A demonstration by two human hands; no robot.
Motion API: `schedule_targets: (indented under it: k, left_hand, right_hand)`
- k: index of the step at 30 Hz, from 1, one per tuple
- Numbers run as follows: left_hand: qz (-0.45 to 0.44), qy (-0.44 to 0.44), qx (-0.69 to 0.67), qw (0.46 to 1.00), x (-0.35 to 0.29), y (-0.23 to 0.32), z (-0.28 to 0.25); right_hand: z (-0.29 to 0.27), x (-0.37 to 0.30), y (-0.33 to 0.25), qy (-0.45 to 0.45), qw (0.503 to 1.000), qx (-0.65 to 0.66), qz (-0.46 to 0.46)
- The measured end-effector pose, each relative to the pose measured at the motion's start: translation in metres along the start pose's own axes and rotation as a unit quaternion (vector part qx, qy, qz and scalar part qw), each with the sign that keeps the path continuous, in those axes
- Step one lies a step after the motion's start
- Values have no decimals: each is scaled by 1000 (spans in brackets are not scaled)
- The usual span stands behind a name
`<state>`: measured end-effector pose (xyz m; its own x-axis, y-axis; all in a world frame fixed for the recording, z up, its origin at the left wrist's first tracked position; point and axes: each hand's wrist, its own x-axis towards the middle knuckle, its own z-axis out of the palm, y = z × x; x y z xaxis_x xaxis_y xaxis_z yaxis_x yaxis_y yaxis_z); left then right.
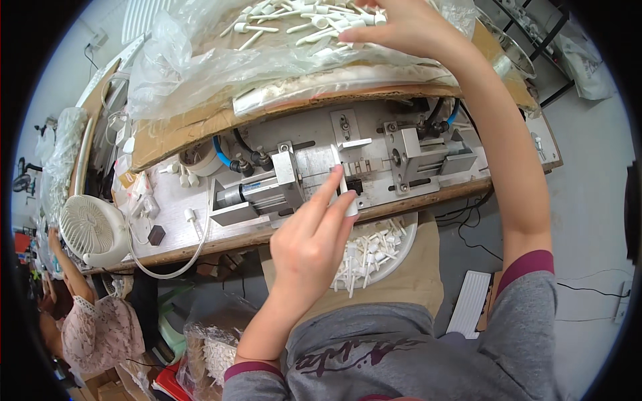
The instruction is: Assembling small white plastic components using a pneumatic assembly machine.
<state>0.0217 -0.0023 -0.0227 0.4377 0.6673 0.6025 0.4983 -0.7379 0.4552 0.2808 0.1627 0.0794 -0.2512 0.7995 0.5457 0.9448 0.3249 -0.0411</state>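
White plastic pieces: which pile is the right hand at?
The far pile, on clear plastic sheeting; the right hand is at its right side. Another pile, in the round tub below the bench edge, lies apart from that hand.

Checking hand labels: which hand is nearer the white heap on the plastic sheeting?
Right. The right hand is at the white heap; the left hand is farther off, touching a white piece at the metal fixture.

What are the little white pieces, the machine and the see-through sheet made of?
The white pieces look like hard plastic: smooth and evenly coloured. The machine seems mostly bare metal, maybe aluminium: silvery, sharp-edged blocks with a dull gleam. The see-through sheet is probably thin, glossy plastic film, because it crumples and catches light.
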Motion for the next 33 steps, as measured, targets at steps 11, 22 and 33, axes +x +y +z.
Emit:
schedule_targets:
  k: [11,22,33]
  left_hand:
    - [26,-106,105,988,2,-6,16]
    - [-11,-103,23,994,8,-5,13]
    - [-27,87,-194,977,25,4,14]
  right_hand:
    - [16,-17,-13,-135,988,-73,18]
    - [-14,-31,0,30,862,421,280]
    - [4,-152,-154,36,594,722,353]
